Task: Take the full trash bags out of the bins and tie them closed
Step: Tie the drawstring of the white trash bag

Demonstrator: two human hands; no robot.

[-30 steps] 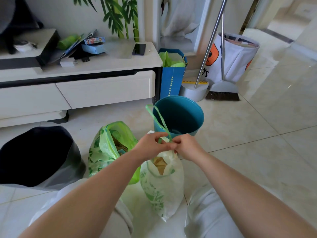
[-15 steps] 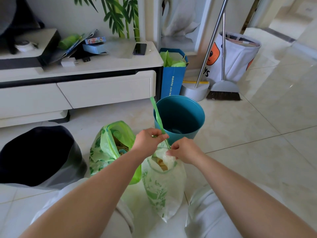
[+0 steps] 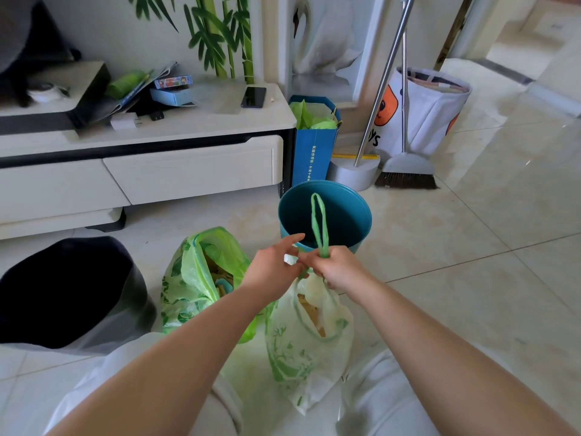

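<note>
A white trash bag with green print (image 3: 306, 350) hangs in front of my knees, its mouth gathered at the top. My right hand (image 3: 338, 269) grips the bag's green drawstring loop (image 3: 319, 225), which sticks straight up in front of the teal bin (image 3: 349, 212). My left hand (image 3: 272, 269) touches the gathered neck beside it, index finger stretched out. A second, greener trash bag (image 3: 191, 281) stands on the floor to the left with its mouth gaping. The teal bin behind the hands holds no bag.
A dark bin with a grey liner (image 3: 69, 294) sits at the left. A white TV cabinet (image 3: 188, 165) runs along the back, with a blue paper bag (image 3: 314, 146), a broom (image 3: 405, 171) and a white fabric basket (image 3: 427, 111) to its right. Tiled floor stretches to the right.
The green drawstring passed from my left hand into my right, and its loop now stands upright. My left hand has loosened, its index finger extended. The bag's neck is more tightly gathered.
</note>
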